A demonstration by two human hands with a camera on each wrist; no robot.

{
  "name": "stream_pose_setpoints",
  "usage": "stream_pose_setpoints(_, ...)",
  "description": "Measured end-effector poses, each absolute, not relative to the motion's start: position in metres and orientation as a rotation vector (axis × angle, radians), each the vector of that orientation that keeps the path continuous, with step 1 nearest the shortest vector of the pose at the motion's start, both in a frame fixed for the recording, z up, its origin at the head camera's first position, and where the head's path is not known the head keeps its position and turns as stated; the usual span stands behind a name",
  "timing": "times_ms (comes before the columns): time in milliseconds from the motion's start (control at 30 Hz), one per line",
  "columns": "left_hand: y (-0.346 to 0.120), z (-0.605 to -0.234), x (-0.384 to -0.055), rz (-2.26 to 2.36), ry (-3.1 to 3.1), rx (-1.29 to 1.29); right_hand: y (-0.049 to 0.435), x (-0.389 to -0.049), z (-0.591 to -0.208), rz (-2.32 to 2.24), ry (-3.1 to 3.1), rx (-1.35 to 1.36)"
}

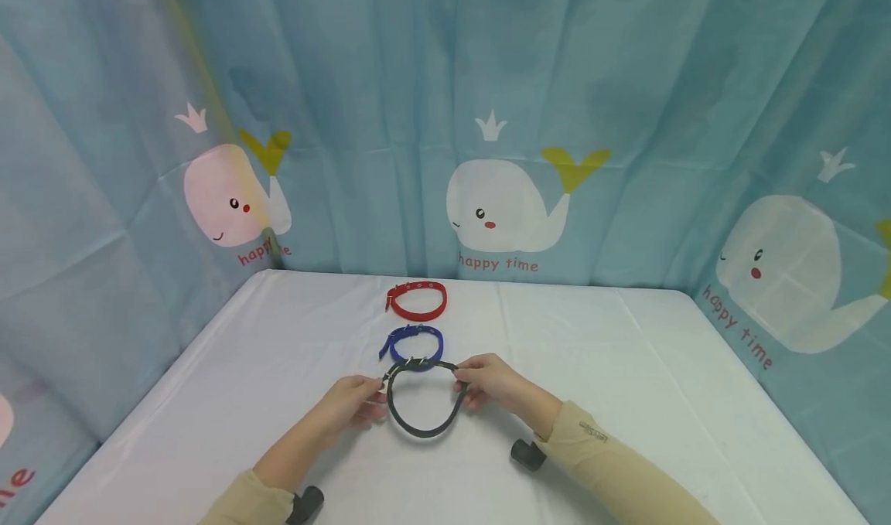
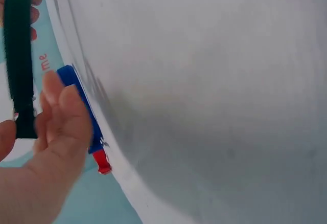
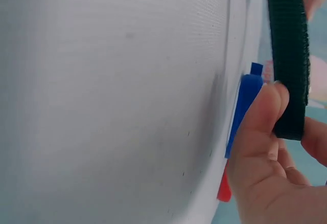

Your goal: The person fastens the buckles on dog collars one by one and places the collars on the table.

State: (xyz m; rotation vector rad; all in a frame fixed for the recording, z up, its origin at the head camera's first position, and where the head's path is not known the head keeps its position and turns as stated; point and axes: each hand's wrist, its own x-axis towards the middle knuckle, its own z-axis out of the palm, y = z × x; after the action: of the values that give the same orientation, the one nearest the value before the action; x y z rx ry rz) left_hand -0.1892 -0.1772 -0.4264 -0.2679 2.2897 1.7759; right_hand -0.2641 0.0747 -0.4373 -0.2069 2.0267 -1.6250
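A dark green buckled collar [image 1: 425,433], fastened into a loop, is held between both hands just above the white table. My left hand [image 1: 348,403] pinches its left side near the buckle. On the opposite side, my right hand [image 1: 496,382] pinches the band between thumb and fingers. In the right wrist view the collar's woven strap [image 3: 288,45] runs up from the fingertips. Just behind it lies a blue collar [image 1: 440,345], its front edge partly covered by the green one. Farther back lies a red collar [image 1: 444,301], also buckled into a loop.
The table [image 1: 626,370] is covered with a smooth white cloth. A light blue curtain [image 1: 390,123] printed with whales hangs behind and at both sides. Dark wrist-worn devices [image 1: 527,455] stick out below the sleeves.
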Motion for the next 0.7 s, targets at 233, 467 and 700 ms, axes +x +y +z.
stream_pose_setpoints(233,-0.188,-0.431,-0.19,1.568,2.341,-0.339,0.063,-0.267,-0.443,-1.552,2.096,-0.159)
stream_pose_setpoints(467,-0.194,-0.432,-0.193,1.436,2.339,-0.339,0.057,-0.266,-0.445,-1.51,2.163,-0.096)
stream_pose_setpoints(700,-0.197,-0.429,-0.194,1.378,2.356,-0.355,0.054,-0.266,-0.447,-1.533,2.137,-0.092)
